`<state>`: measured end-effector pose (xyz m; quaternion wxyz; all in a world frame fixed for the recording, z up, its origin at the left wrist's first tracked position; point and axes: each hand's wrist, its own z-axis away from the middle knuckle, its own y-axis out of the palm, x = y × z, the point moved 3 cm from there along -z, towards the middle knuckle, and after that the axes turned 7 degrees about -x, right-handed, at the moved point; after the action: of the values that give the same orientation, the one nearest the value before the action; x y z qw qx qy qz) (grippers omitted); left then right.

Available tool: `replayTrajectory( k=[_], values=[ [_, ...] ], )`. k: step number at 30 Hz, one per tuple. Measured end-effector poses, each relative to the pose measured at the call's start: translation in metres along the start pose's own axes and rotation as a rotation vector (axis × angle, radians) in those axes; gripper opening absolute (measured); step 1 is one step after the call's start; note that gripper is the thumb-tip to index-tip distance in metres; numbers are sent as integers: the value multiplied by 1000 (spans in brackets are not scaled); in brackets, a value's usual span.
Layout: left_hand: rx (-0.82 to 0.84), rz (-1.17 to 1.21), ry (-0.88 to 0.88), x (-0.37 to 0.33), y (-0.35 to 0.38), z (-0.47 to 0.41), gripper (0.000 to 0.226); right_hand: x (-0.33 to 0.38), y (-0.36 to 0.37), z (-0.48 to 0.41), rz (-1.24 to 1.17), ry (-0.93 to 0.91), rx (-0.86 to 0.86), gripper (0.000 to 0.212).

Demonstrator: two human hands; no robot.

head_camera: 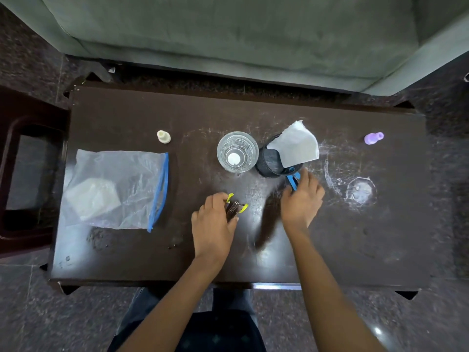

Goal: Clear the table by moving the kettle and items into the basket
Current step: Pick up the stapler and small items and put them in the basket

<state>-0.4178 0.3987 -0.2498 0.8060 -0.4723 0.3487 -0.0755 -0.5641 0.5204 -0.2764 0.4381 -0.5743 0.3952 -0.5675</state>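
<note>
The basket (276, 161), a small dark mesh cup, stands near the middle of the tabletop (253, 250) in my head view, with a white folded sheet (295, 144) poking out of its top and blue-handled things just visible inside its near rim. Touching it on the left is a clear glass (237, 151), upright, with a small white disc at its bottom. I see no kettle. A clear zip bag (114, 189) with a blue seal lies flat at the left end, a pale packet inside it.

A cream stopper (163, 136) sits behind the bag and a purple one (373, 138) sits far right, both well apart from the rest. The right half of the tabletop is bare apart from chalky ring marks; a grey sofa (241, 34) runs along the far edge.

My left hand (214, 224) lies palm down, fingers clasped on a metal clip with yellow tips (234, 207). My right hand (302, 199) reaches just beside the basket, fingers pinching a blue tool (293, 180).
</note>
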Motion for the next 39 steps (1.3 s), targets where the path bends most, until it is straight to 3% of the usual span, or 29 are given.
replayTrajectory(
  k=[3,7,9,12,16,18,28,34,39],
  values=[
    [11,-34,44,-1,0,-6,46,-3,16,-8,76,-58,59,49],
    [-3,-18,64,5,-11,-10,45,-5,15,-3,99,-99,-84,32],
    [-19,-2,63,9,-20,-11,45,-8,4,9,18,-47,-58,29],
    [-33,71,39,17,-37,-10,47,-10,-12,42,-161,128,120,29],
    [-59,174,7,36,-73,-12,48,42,-31,97,-773,478,414,23],
    [-79,177,-7,46,-94,-14,47,78,-36,112,-959,573,492,18],
    [-368,106,-70,137,-227,-46,45,300,-22,135,-821,23,956,11],
    [-576,181,-175,202,-304,-64,52,417,-20,168,-829,-183,935,12],
    [-802,621,-383,253,-345,-71,65,517,0,196,-806,-343,872,12]
  ],
)
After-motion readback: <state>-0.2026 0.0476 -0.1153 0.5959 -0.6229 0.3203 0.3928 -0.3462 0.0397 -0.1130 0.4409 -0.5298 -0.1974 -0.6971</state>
